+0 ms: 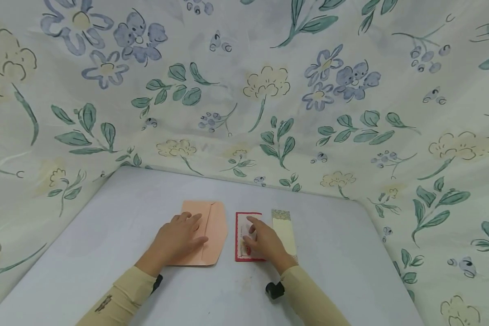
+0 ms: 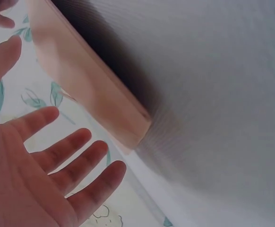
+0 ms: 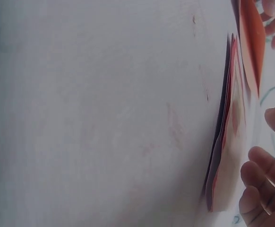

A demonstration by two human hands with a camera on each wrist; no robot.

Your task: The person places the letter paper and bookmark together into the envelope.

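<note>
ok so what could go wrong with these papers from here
The right hand is over the red-edged card, its wrist close to the cream strip, so it might nudge the strip. The left hand, over the peach envelope, could crease it by pressing hard.

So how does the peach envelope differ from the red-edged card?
The peach envelope is plain on its visible side, while the red-edged card has a red border and printing. The envelope is larger, the card smaller. The envelope lies on the left, the card to its right. Both lie on the white tabletop.
</note>
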